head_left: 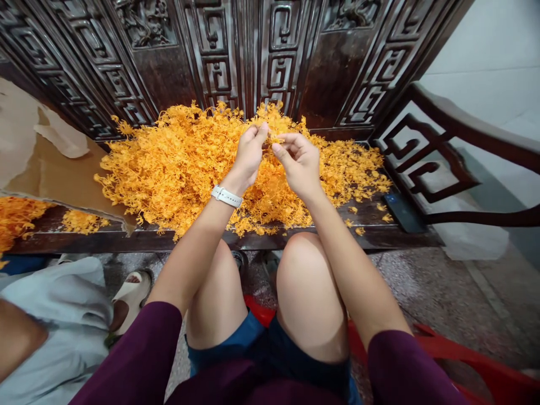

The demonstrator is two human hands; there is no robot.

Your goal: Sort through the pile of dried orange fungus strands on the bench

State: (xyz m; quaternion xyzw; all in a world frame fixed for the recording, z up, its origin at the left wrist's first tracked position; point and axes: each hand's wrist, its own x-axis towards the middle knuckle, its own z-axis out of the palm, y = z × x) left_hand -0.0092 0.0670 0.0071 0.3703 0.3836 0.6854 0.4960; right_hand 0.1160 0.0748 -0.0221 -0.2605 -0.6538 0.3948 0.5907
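Observation:
A large heap of orange artificial flower pieces, thin-stemmed and branching, lies on a dark wooden bench. Above the heap, my left hand is closed, its thumb and forefinger pinching a small orange flower piece. My right hand meets it from the other side, thumb and fingertips closed on the same piece. Most of the piece is hidden by my fingers and blends into the orange behind it. On my left wrist is a white watch band.
A torn cardboard sheet stands at the left, with more orange pieces beyond it. A dark phone-like object rests near the carved armrest. Another person's leg and sandal are at lower left. A red plastic chair is beneath me.

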